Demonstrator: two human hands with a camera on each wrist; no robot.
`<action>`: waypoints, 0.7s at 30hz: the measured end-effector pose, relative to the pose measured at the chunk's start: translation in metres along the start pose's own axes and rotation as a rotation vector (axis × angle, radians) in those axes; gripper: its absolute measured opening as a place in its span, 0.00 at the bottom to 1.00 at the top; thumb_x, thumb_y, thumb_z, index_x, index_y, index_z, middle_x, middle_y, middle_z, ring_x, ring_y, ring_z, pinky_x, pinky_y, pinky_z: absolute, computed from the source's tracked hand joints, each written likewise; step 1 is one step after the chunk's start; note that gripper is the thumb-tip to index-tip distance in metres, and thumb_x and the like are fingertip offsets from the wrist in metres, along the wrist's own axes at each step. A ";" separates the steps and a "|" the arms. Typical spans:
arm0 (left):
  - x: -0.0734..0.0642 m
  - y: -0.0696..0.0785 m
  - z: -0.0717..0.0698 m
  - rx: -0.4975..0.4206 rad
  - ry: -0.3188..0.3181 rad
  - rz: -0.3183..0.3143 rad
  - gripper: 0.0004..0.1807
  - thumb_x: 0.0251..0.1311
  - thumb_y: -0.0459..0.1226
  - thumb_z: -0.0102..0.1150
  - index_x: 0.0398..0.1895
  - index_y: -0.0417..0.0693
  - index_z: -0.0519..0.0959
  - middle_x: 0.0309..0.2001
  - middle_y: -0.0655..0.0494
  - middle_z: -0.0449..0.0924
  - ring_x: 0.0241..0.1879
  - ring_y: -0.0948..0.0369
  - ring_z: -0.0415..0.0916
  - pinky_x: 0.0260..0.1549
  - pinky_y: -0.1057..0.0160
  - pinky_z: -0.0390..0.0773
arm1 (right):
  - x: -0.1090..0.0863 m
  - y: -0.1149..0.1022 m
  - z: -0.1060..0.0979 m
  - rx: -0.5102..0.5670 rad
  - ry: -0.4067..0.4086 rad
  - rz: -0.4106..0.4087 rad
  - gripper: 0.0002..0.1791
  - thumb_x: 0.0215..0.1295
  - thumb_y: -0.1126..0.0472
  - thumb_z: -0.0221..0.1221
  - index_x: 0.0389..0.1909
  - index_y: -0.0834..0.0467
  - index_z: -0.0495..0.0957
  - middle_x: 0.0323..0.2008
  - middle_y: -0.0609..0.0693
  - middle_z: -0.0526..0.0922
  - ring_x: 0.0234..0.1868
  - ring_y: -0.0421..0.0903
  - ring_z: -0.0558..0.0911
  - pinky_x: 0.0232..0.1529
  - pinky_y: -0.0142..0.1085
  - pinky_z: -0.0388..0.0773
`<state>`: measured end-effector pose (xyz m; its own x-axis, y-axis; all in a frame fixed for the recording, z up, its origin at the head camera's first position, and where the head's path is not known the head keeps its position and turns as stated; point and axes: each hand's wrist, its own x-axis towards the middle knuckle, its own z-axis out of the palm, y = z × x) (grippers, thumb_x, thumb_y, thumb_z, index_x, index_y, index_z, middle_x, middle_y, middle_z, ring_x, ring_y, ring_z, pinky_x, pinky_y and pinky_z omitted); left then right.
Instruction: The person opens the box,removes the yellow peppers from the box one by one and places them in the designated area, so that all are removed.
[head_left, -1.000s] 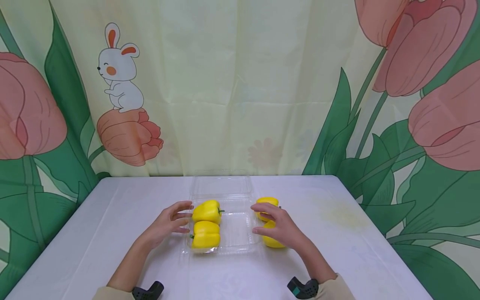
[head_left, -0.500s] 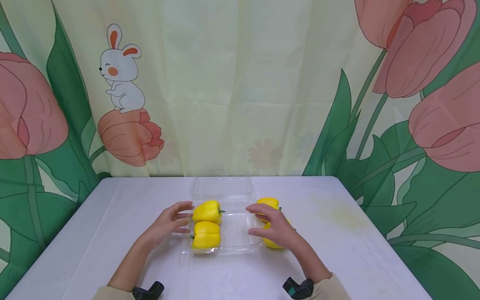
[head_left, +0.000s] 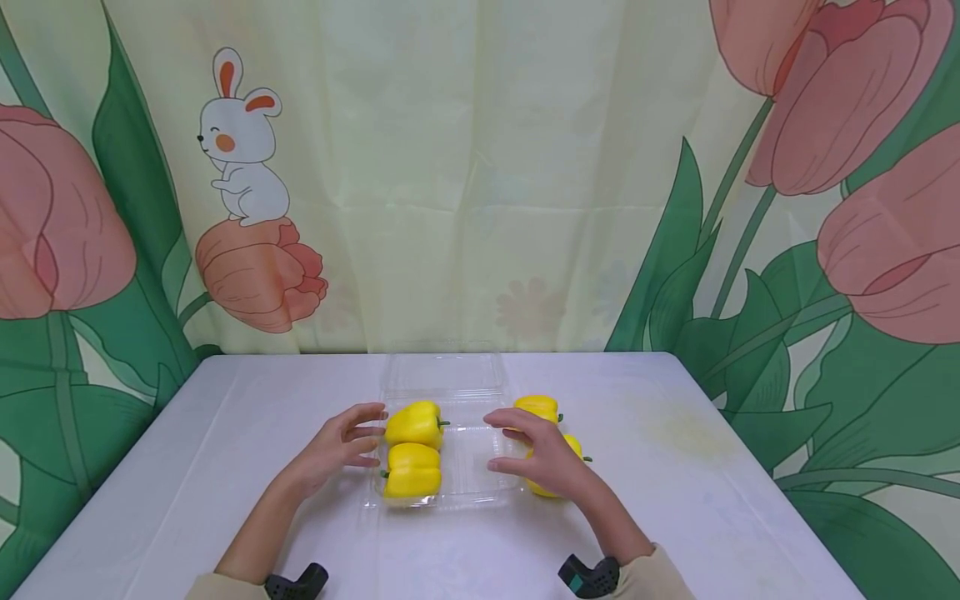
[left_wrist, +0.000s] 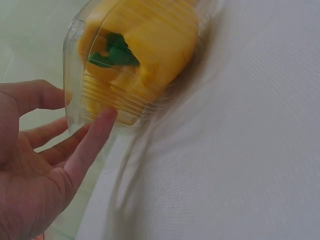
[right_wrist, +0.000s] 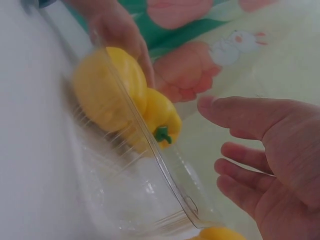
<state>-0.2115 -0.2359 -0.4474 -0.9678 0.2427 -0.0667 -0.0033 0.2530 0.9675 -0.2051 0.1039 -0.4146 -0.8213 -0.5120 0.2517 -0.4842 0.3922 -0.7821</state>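
A clear plastic clamshell box [head_left: 471,458] lies unfolded on the table, its lid [head_left: 444,371] laid back behind it. Two yellow bell peppers, a rear one [head_left: 415,423] and a front one [head_left: 412,471], fill its left half. Against the box's left wall my left hand [head_left: 339,447] rests its spread fingers; the left wrist view shows fingertips at the ribbed plastic [left_wrist: 125,102]. Over the box's right side my right hand [head_left: 542,450] hovers with fingers apart, holding nothing. Beyond it are two more yellow bell peppers, one behind [head_left: 537,406] and one partly hidden [head_left: 574,446].
A white cloth covers the table [head_left: 675,517]. Behind its back edge hangs a curtain [head_left: 480,208] printed with tulips and a rabbit. Each wrist wears a black device, the left one [head_left: 297,582] and the right one [head_left: 591,577].
My right hand has drifted left, away from the two right-hand peppers and over the box, uncovering more of the nearer one. My left hand, the box and the peppers stay put.
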 end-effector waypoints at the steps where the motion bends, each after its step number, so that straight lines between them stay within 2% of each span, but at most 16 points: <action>1: 0.000 0.000 0.000 -0.001 -0.001 0.000 0.34 0.64 0.36 0.57 0.72 0.45 0.58 0.71 0.39 0.59 0.65 0.41 0.67 0.44 0.55 0.85 | 0.000 0.000 0.000 -0.001 -0.002 -0.003 0.30 0.53 0.59 0.71 0.59 0.52 0.75 0.59 0.50 0.77 0.61 0.51 0.77 0.61 0.40 0.75; 8: 0.000 0.000 0.000 -0.001 -0.003 0.002 0.34 0.64 0.37 0.58 0.72 0.45 0.58 0.71 0.39 0.59 0.65 0.41 0.68 0.45 0.55 0.85 | 0.002 -0.002 0.004 0.023 -0.011 -0.007 0.29 0.54 0.60 0.70 0.59 0.51 0.75 0.59 0.49 0.77 0.61 0.55 0.76 0.61 0.44 0.76; 16: -0.001 0.000 0.000 0.001 -0.001 0.003 0.34 0.64 0.37 0.58 0.72 0.45 0.58 0.70 0.39 0.60 0.64 0.42 0.68 0.44 0.55 0.85 | 0.004 -0.005 0.008 0.028 -0.021 0.002 0.29 0.53 0.60 0.71 0.58 0.52 0.75 0.59 0.50 0.77 0.61 0.54 0.76 0.61 0.51 0.74; 21: -0.001 0.000 0.000 0.007 0.003 0.000 0.33 0.64 0.37 0.58 0.71 0.45 0.59 0.70 0.39 0.60 0.64 0.42 0.68 0.45 0.55 0.85 | 0.005 -0.006 0.010 0.027 -0.027 0.004 0.29 0.54 0.60 0.70 0.58 0.50 0.75 0.59 0.49 0.77 0.61 0.53 0.76 0.61 0.51 0.74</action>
<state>-0.2110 -0.2361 -0.4470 -0.9687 0.2395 -0.0657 -0.0014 0.2593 0.9658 -0.2035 0.0919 -0.4146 -0.8146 -0.5312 0.2329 -0.4722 0.3741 -0.7982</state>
